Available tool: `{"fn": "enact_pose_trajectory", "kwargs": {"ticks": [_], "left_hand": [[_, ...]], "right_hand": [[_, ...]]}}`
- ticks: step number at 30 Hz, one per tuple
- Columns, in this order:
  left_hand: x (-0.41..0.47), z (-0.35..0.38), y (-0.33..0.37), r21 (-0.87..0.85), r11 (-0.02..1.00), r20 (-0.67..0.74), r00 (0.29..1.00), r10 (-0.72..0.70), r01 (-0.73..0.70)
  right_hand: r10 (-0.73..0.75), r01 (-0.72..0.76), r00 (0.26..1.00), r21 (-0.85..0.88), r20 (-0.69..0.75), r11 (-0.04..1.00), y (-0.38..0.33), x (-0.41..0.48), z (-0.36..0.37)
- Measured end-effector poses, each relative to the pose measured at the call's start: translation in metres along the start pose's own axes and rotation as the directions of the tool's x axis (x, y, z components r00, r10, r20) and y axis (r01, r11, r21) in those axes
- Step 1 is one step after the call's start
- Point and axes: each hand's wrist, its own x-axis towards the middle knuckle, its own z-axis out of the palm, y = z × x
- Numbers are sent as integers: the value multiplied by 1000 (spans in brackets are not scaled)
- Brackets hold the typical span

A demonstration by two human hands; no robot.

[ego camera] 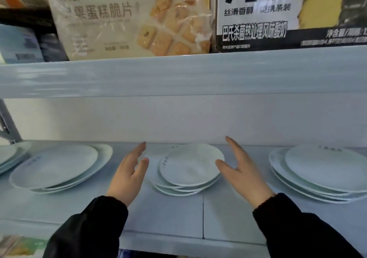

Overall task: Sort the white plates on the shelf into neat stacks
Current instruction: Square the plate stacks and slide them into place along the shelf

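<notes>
White glazed ceramic plates [190, 164] are sitting in an uneven middle stack on the pale blue shelf [178, 214]. They are likely stiff, slippery and breakable, so opposite rims look best for gripping. The left hand [129, 174] and right hand [243, 170] are flanking the stack, spread wide and holding nothing.

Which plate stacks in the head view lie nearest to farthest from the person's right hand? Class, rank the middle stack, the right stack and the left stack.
Measured from the right hand:
1. Middle stack: just left of the hand, thumb at its rim.
2. Right stack: further along the shelf, to the hand's right.
3. Left stack: far left, beyond the left hand.
</notes>
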Motion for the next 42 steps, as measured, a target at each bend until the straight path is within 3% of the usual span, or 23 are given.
{"fn": "enact_pose_trajectory", "kwargs": {"ticks": [6,11,14,19,22,24,30,34,42], "left_hand": [[45,9,-31,-207,964,-34,984,-176,165],[62,11,-67,-289,896,92,942,-324,337],[56,12,-58,-217,936,194,952,-236,276],[53,13,-52,-151,953,226,947,-227,265],[54,21,-53,40,970,323,916,-238,238],[54,25,-53,60,975,347,911,-221,214],[60,24,-60,109,986,394,905,-158,125],[58,26,-60,238,969,421,891,-171,73],[50,21,-43,267,963,319,939,-132,45]], "right_hand": [[136,-122,989,212,-56,970,15,24,29],[251,-239,967,182,-46,954,30,25,32],[272,-266,962,136,-26,954,27,23,35],[272,-270,962,75,-17,960,20,19,41],[258,-250,964,-113,62,962,13,19,59],[256,-230,960,-204,111,951,12,22,70],[349,-323,933,-220,88,920,12,22,74],[363,-344,929,-199,71,918,13,23,73],[361,-348,931,-176,51,921,19,22,71]]}}
